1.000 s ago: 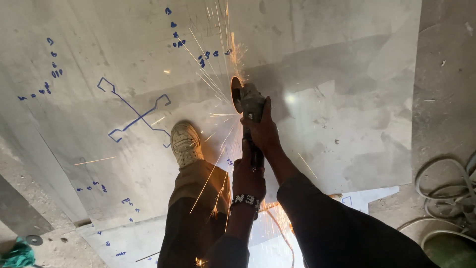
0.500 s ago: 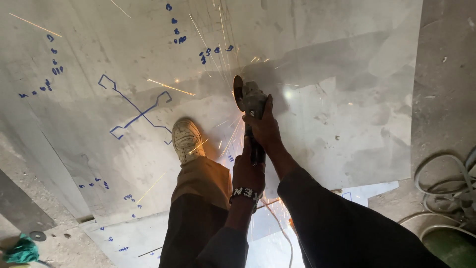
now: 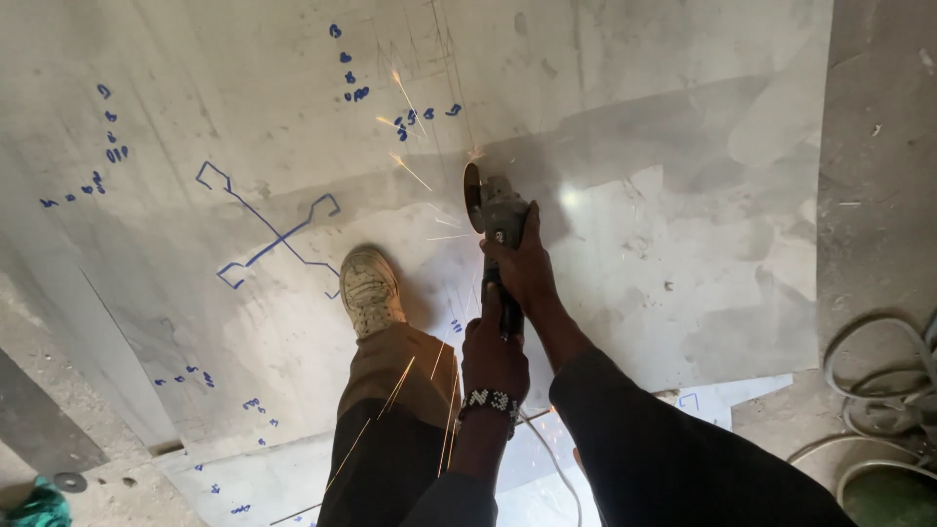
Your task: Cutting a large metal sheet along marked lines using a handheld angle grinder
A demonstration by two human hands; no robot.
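Angle grinder (image 3: 496, 217) sits on the metal sheet (image 3: 634, 146), disc edge against the surface, sparks (image 3: 410, 98) flying off. Right hand (image 3: 527, 265) is closed around the grinder body near the head; left hand (image 3: 493, 351) is closed around the rear handle. A tan shoe (image 3: 369, 289) stands on the sheet just beside blue markings (image 3: 273, 234).

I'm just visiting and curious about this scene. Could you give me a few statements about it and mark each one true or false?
1. Both hands hold the angle grinder. True: the right hand grips near the head, the left hand the rear.
2. The disc touches wood. False: it meets a metal sheet.
3. Sparks are flying. True.
4. The shoe stands off the sheet. False: it rests on it.
5. Red lines mark the sheet. False: the blue outline is blue.
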